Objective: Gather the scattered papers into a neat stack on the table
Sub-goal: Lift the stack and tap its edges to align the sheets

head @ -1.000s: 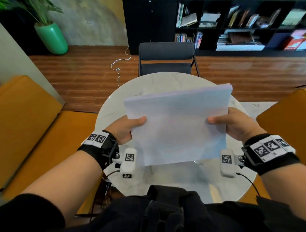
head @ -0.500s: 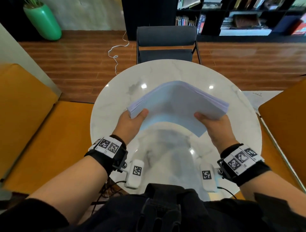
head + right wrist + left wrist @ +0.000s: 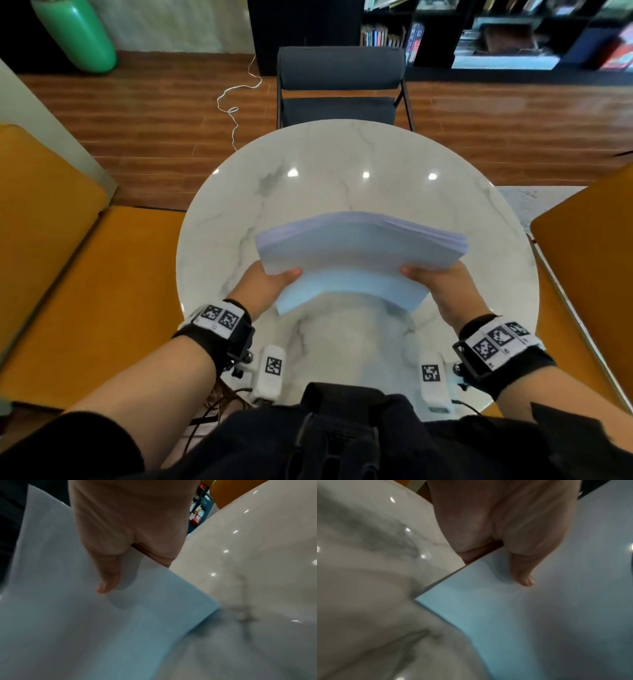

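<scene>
Left hand (image 3: 270,286) grips the left side of the stack of papers (image 3: 356,253), its thumb (image 3: 291,274) lying on top of the sheets and its fingers hidden underneath. In the left wrist view the same thumb (image 3: 522,574) presses flat on the top sheet, close to the stack's near left corner, with the round white marble surface (image 3: 342,161) below it.

The stack sits between the two hands, over the middle of the surface and slightly toward its near edge. Its centre arches upward while the sides slope down toward the hands. The sheets fan a little along the far right edge, and the lower sheets stick out toward the near edge of the surface. Whether any part of the stack touches the surface cannot be told.

On the right, the right hand (image 3: 445,287) clamps the stack's right side the same way, thumb (image 3: 414,272) on top. The right wrist view shows that thumb (image 3: 108,580) on the top sheet, near the stack's near right corner.

A dark chair (image 3: 339,85) stands just beyond the far edge of the surface.
</scene>
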The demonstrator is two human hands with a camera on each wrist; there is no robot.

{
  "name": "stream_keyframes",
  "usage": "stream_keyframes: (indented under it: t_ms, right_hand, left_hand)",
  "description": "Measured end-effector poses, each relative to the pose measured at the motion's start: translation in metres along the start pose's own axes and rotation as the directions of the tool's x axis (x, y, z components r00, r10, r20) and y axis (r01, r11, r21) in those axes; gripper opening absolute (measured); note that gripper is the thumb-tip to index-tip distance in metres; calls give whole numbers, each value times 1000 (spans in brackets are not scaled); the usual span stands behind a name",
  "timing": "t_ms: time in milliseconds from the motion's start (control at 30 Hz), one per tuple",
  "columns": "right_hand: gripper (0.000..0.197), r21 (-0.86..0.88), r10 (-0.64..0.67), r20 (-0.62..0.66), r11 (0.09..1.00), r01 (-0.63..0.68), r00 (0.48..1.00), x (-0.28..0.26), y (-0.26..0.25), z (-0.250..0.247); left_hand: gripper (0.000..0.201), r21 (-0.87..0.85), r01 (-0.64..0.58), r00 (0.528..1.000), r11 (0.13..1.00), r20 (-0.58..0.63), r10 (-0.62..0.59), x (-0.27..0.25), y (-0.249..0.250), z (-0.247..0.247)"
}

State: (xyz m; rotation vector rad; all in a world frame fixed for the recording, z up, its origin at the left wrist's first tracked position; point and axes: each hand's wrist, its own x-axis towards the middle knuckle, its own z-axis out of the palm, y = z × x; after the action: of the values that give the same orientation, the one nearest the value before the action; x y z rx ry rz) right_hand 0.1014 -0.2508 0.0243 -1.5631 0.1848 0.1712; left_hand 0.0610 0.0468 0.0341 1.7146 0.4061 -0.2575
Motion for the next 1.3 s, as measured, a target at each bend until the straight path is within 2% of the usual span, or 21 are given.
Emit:
stream_keyframes:
  t_ms: [67, 133, 167, 233, 300, 333, 400, 467, 600, 667, 767, 800, 867, 967, 1033, 1100, 1133, 1167, 1200, 1267, 1300]
  right_hand:
    - [31, -5, 87, 18, 996, -86, 996, 0, 12, -3]
    - [57, -42, 117, 40, 992, -115, 992, 4, 12, -7]
    - [69, -66, 113, 55, 992, -109, 992, 7, 7, -8]
    - [75, -78, 65, 105, 995, -57, 992, 15, -12, -14]
    - [70, -118, -2, 119, 993, 16, 993, 24, -37, -20]
    - [61, -176, -35, 132, 983, 58, 991, 28, -51, -23]
    - [30, -331, -51, 206, 936, 118, 977, 33, -80, -25]
    - [12, -472, -16, 287, 868, 156, 958, 36, -101, -22]
    - [19, -615, 22, 423, 741, 269, 906, 27, -121, 12]
    - [23, -586, 16, 443, 762, 276, 897, 20, -120, 30]
    - [16, -464, -10, 394, 861, 208, 919, 15, -114, 40]
    - [14, -435, -19, 372, 879, 193, 928, 14, -112, 40]
    - [9, -396, -35, 334, 902, 174, 942, 11, -112, 35]
    - [11, -244, -50, 299, 962, 127, 953, 8, -110, 22]
    - [15, -112, -58, 291, 989, 94, 955, 7, -107, 14]
    - [17, -4, -53, 290, 998, 56, 955, 6, -102, 10]
    - [24, 49, -54, 287, 998, 41, 957, 7, -97, 8]
    - [30, 96, -49, 288, 995, 22, 956, 7, -93, 8]
    - [35, 134, -44, 292, 991, 5, 955, 8, -89, 8]
    - [43, 199, -38, 314, 980, -27, 949, 9, -83, 10]
    - [45, 215, -29, 329, 975, -46, 944, 9, -81, 11]
  left_hand:
    - [23, 33, 68, 996, 997, -55, -66, 2, -9, 7]
    - [20, 56, 72, 993, 996, -98, -66, 5, -8, 11]
    - [19, 73, 61, 992, 995, -113, -52, 6, -3, 10]
    - [18, 112, 22, 992, 993, -126, -8, 10, 10, 4]
    - [14, 184, -20, 993, 983, -111, 41, 13, 28, -6]
    - [13, 238, -49, 993, 970, -93, 74, 13, 39, -12]
    - [14, 367, -101, 992, 925, -39, 123, 14, 60, -21]
    - [12, 500, -151, 987, 853, 25, 160, 13, 82, -27]
    - [22, 736, -285, 956, 614, 175, 235, 10, 121, -23]
    - [18, 796, -339, 939, 501, 257, 228, 5, 138, -14]
    - [12, 836, -415, 908, 358, 356, 221, -2, 154, -8]
    - [13, 830, -426, 904, 361, 367, 221, -5, 157, -10]
    - [17, 806, -417, 908, 421, 348, 233, -9, 161, -18]
    - [21, 766, -385, 919, 514, 264, 294, -8, 156, -39]
    - [21, 678, -349, 929, 647, 160, 334, -4, 143, -50]
    - [21, 362, -328, 945, 873, 117, 307, 0, 126, -53]
    - [30, 135, -298, 948, 945, 162, 275, 1, 117, -50]
    - [41, -69, -247, 939, 967, 230, 256, 2, 107, -46]
    - [52, -200, -180, 927, 963, 294, 234, 3, 99, -42]
    - [71, -331, -29, 899, 943, 403, 169, 4, 85, -34]
    - [73, -356, 28, 885, 934, 443, 142, 4, 81, -31]
